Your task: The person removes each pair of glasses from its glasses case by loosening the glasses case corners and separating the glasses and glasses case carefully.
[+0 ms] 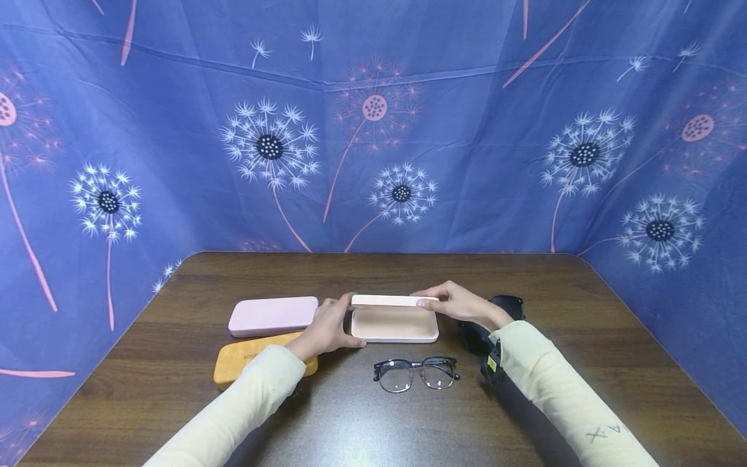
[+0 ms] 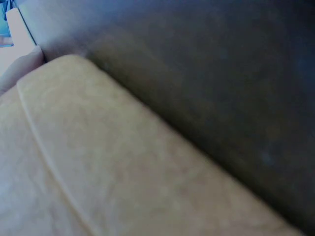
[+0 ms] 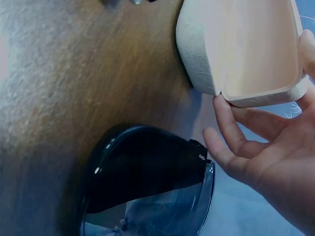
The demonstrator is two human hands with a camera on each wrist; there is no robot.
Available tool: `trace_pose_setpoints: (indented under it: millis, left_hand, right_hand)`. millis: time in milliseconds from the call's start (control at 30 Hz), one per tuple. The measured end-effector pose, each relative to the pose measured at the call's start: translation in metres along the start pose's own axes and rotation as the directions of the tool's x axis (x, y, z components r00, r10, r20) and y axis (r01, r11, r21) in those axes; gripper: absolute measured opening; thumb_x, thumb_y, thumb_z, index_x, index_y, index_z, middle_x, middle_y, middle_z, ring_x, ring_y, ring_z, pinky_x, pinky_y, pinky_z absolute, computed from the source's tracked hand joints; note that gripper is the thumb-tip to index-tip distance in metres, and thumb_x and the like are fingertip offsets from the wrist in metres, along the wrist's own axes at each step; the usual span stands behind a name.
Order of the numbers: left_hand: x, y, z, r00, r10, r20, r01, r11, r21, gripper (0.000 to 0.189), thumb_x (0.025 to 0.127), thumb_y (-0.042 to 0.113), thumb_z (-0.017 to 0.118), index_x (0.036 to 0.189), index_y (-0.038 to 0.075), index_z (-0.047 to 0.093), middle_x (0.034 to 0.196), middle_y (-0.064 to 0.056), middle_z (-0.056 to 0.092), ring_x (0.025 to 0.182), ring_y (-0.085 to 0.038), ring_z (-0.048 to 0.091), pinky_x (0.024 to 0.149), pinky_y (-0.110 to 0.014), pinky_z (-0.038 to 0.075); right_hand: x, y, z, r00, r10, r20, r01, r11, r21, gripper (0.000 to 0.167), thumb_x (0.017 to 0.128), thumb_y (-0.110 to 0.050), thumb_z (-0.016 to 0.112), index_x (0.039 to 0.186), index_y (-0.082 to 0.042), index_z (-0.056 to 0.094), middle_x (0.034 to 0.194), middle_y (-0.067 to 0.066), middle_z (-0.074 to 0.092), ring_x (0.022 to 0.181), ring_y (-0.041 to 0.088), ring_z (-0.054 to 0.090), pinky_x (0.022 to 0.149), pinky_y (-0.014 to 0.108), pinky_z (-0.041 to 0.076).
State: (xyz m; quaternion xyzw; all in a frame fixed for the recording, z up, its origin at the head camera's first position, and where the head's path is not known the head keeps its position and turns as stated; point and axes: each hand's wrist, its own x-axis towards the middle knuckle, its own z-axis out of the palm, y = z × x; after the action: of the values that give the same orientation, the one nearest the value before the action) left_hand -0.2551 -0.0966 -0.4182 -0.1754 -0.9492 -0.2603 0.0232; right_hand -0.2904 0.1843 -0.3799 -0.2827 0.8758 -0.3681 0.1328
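A white glasses case (image 1: 395,337) stands open in the middle of the table, its pale beige inside showing and its lid (image 1: 385,300) raised at the back. My right hand (image 1: 458,303) pinches the lid's right end; in the right wrist view the thumb (image 3: 308,51) lies at the lid's rim, with fingers behind it. At the case's left end, my left hand (image 1: 331,326) grips it, thumb at the front corner and fingers toward the back. The left wrist view shows just part of this thumb (image 2: 24,68) beside the case.
Clear eyeglasses (image 1: 416,374) with dark brow bars lie in front of the case. Black sunglasses (image 3: 147,172) lie under my right forearm. Left of the case are a pink glasses case (image 1: 273,314) and a yellow one (image 1: 233,359), partly behind my left sleeve. A blue patterned cloth (image 1: 478,194) hangs behind the table.
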Motion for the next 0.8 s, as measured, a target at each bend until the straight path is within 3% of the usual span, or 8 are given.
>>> trace_pose_setpoints:
  millis: [267,500,700,800]
  left_hand:
    - [-0.002,0.0,0.0,1.0,0.021,-0.013,-0.021,1.0,0.01,0.096,0.054,0.031,0.087,0.132,0.004,0.039,0.112,-0.012,0.063,0.112,-0.035,0.047,0.096,-0.05,0.034]
    - [-0.002,0.0,0.0,1.0,0.012,-0.003,-0.012,1.0,0.002,0.096,0.055,0.03,0.087,0.133,0.004,0.039,0.119,-0.013,0.059,0.114,-0.036,0.045,0.098,-0.05,0.033]
    - [-0.002,0.001,0.0,1.0,0.001,0.005,-0.001,1.0,-0.002,0.096,0.055,0.031,0.087,0.134,0.006,0.039,0.123,-0.013,0.057,0.115,-0.036,0.044,0.099,-0.049,0.032]
    - [-0.002,0.001,0.0,1.0,0.003,0.001,-0.003,1.0,-0.003,0.095,0.055,0.031,0.087,0.134,0.006,0.039,0.123,-0.013,0.057,0.115,-0.036,0.044,0.099,-0.049,0.032]
  right_hand:
    - [-0.002,0.003,0.005,1.0,0.01,-0.017,-0.01,1.0,-0.008,0.038,0.089,-0.034,0.057,0.12,-0.011,0.061,0.123,0.012,0.059,0.119,0.031,0.051,0.099,0.049,0.039]
    - [-0.007,0.002,0.008,0.997,-0.064,-0.042,0.062,0.996,-0.057,0.038,0.088,-0.031,0.059,0.12,-0.009,0.061,0.122,0.013,0.059,0.116,0.031,0.054,0.096,0.048,0.041]
    - [-0.009,0.005,0.01,0.991,-0.118,-0.063,0.11,0.987,-0.119,0.042,0.085,-0.034,0.061,0.119,-0.01,0.061,0.118,0.011,0.062,0.094,0.018,0.061,0.079,0.034,0.048]
    - [-0.011,0.005,0.01,0.988,-0.139,-0.071,0.128,0.982,-0.139,0.044,0.083,-0.036,0.062,0.12,-0.011,0.061,0.117,0.008,0.062,0.094,0.016,0.061,0.08,0.033,0.049]
